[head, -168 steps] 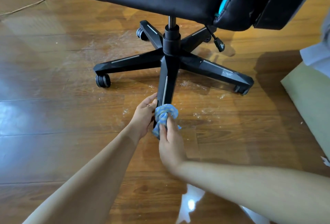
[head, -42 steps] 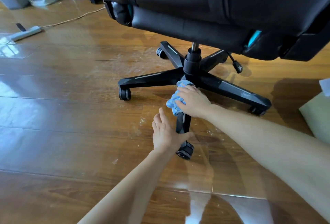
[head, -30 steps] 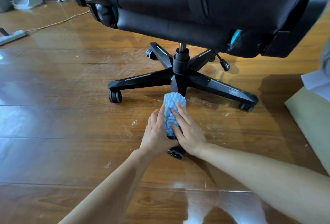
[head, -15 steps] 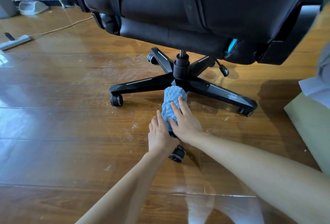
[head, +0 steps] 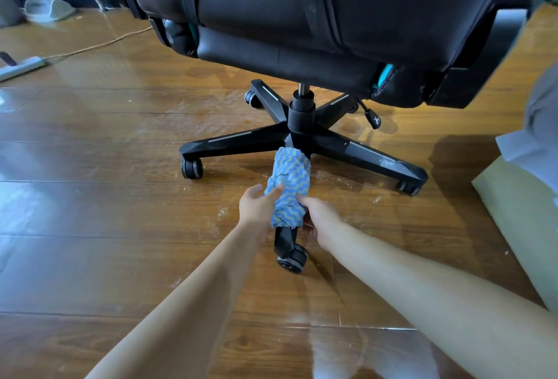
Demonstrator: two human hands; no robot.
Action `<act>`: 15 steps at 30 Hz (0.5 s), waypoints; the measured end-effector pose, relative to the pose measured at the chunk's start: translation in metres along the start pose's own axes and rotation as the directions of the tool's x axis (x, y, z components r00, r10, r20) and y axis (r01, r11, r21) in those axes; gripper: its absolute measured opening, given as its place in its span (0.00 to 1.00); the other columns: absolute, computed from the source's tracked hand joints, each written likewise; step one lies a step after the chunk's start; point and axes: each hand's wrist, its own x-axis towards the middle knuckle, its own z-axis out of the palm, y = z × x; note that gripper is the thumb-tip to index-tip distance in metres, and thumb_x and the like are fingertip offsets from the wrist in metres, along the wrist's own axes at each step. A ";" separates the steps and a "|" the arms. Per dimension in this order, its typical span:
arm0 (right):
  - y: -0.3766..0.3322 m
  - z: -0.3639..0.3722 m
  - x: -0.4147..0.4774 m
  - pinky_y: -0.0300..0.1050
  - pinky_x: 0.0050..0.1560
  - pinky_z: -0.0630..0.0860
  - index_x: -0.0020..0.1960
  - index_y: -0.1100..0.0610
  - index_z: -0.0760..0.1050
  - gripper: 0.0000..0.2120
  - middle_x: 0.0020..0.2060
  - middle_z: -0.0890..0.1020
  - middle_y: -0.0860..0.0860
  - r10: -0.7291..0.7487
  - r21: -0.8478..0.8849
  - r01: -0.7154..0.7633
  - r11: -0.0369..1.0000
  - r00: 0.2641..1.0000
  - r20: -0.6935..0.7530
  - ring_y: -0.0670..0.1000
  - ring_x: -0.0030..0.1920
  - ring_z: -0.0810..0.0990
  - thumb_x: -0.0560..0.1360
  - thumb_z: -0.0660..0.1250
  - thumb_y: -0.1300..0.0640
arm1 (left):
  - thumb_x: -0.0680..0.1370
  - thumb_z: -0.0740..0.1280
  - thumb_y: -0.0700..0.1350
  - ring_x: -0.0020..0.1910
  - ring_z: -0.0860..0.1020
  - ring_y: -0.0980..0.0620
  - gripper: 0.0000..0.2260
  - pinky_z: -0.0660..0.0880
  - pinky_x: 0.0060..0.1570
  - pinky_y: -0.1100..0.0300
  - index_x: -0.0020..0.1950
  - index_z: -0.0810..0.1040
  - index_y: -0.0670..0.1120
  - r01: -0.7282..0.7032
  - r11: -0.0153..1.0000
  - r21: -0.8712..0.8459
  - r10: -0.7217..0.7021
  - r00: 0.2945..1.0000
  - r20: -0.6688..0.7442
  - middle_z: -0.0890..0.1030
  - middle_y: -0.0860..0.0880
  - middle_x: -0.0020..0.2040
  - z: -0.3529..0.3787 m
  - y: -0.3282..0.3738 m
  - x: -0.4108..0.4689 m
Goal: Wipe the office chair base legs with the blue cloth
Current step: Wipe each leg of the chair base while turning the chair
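The black office chair base (head: 302, 134) stands on the wooden floor with five legs on castors. A blue cloth (head: 288, 185) with a wavy pattern is draped over the leg nearest me and covers most of it. Only the leg's black tip and its castor (head: 291, 259) show below the cloth. My left hand (head: 258, 206) grips the cloth from the left side. My right hand (head: 320, 218) holds its lower right edge against the leg.
The black chair seat (head: 302, 16) hangs over the base. A height lever (head: 370, 114) sticks out at the right. A pale green box (head: 525, 227) lies at the right edge. A power strip (head: 21, 67) with a cable lies far left. White dust specks (head: 332, 177) lie around the base.
The cloth now lies spread along the near leg. Both hands have shifted to its sides, the right hand sliding down from on top to the lower right edge.
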 end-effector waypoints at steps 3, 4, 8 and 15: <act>-0.012 0.002 -0.006 0.49 0.46 0.80 0.53 0.58 0.82 0.11 0.46 0.86 0.51 -0.047 -0.002 0.048 0.999 0.991 -0.125 0.53 0.47 0.85 0.76 0.75 0.51 | 0.76 0.81 0.53 0.59 0.86 0.46 0.27 0.83 0.62 0.43 0.68 0.81 0.39 0.064 0.992 -0.107 -0.051 0.991 0.123 0.86 0.44 0.60 -0.002 0.022 0.002; -0.016 0.002 -0.007 0.47 0.42 0.78 0.51 0.58 0.82 0.10 0.44 0.85 0.51 -0.058 0.025 0.062 0.998 0.987 -0.148 0.52 0.45 0.84 0.77 0.74 0.51 | 0.77 0.80 0.51 0.54 0.88 0.47 0.22 0.86 0.55 0.47 0.64 0.83 0.39 0.081 0.993 -0.084 -0.066 0.983 0.170 0.88 0.45 0.56 -0.002 0.028 0.001; -0.042 -0.006 -0.010 0.44 0.35 0.72 0.50 0.56 0.81 0.05 0.46 0.84 0.51 -0.109 0.108 0.130 0.986 0.977 -0.185 0.49 0.42 0.81 0.78 0.72 0.55 | 0.83 0.72 0.43 0.49 0.89 0.44 0.12 0.86 0.40 0.51 0.65 0.81 0.39 0.109 0.990 -0.093 -0.072 0.937 0.341 0.90 0.43 0.52 0.004 0.054 -0.007; -0.087 -0.029 -0.008 0.42 0.32 0.77 0.62 0.56 0.80 0.10 0.45 0.85 0.53 -0.251 0.355 0.265 0.897 0.964 -0.086 0.49 0.35 0.84 0.83 0.67 0.56 | 0.86 0.66 0.43 0.58 0.87 0.45 0.14 0.84 0.48 0.52 0.71 0.78 0.42 -0.014 0.984 -0.176 0.086 0.910 0.407 0.87 0.43 0.61 -0.009 0.081 -0.009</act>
